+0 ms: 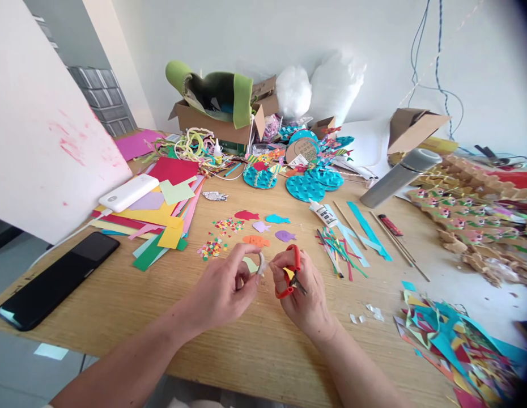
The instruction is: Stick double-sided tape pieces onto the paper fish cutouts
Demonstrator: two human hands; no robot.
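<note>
My left hand pinches a small, pale curled strip between thumb and fingers. Close on its right, my right hand is closed with red-handled scissors hooked over its fingers, blades pointing down to the right; its fingertips meet near the strip. Just beyond the hands lie paper fish: red, blue, light purple, purple and orange. Small colored paper bits lie left of them. A pale green paper piece shows partly behind my left hand.
On the left are a phone, a white power bank and colored paper. A glue bottle, thin strips and a grey flask stand or lie right. Paper scraps fill the right front; a cardboard box is behind.
</note>
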